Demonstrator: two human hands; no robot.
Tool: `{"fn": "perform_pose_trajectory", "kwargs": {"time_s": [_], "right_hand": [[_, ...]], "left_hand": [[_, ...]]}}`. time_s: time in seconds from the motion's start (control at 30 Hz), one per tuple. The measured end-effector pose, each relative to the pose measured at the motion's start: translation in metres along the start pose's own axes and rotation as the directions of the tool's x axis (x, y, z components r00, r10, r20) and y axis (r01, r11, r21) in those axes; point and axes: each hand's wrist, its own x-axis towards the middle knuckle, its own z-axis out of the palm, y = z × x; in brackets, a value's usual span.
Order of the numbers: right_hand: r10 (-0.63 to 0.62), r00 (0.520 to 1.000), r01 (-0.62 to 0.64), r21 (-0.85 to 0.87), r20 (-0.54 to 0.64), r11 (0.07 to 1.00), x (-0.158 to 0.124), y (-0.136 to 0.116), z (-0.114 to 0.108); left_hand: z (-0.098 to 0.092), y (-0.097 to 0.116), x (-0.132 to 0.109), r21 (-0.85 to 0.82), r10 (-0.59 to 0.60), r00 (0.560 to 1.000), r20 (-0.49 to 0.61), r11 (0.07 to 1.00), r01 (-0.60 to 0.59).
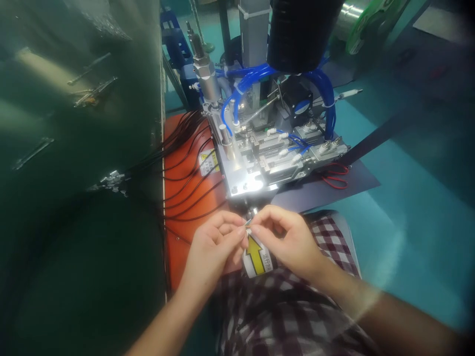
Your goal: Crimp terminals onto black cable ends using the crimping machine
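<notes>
My left hand [218,237] is closed in a pinch, thumb against fingertips. My right hand [287,232] pinches from the other side, its fingertips almost meeting those of the left. Between them shows a thin wire [248,224] with bluish-green and orange parts, mostly hidden by the fingers. Just beyond the fingertips stands the front of a metal pneumatic machine [248,183]. A white label with a yellow arrow [257,254] lies below the hands.
Black cables [185,185] cross an orange base plate [178,237] to a bundle of metal cable ends [113,182] on the dark green table [74,257] at left. Blue air hoses [326,94] loop over the machine. A wire spool [352,24] is at upper right, with red wires [336,183] lower down.
</notes>
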Motion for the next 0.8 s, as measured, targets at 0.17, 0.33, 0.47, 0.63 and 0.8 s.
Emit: {"fn": "perform_pose_trajectory", "kwargs": {"time_s": [0.17,0.33,0.47,0.63,0.8], "right_hand": [[-0.031,0.999,0.032,-0.028,0.021,0.999,0.001,-0.003,-0.007],[0.062,0.995,-0.068,0.094,0.072,0.993,0.005,-0.006,-0.009],[0.096,0.991,-0.11,0.147,0.097,0.983,0.006,-0.005,-0.007],[0.063,0.996,-0.07,0.107,0.07,0.992,0.002,-0.001,-0.008],[-0.184,0.983,0.185,-0.153,0.018,0.971,0.0,-0.002,-0.012]], "left_hand": [[0.002,0.0,-0.001,0.019,-0.041,0.999,0.002,0.999,0.04],[0.003,-0.003,-0.002,0.061,-0.039,0.999,0.014,0.997,0.038],[0.002,-0.003,-0.003,0.057,-0.026,0.999,0.02,0.998,0.024],[0.002,-0.004,-0.003,0.054,-0.01,1.0,0.012,0.998,0.009],[0.003,-0.005,-0.004,0.117,0.037,0.999,-0.002,0.992,-0.037]]}}
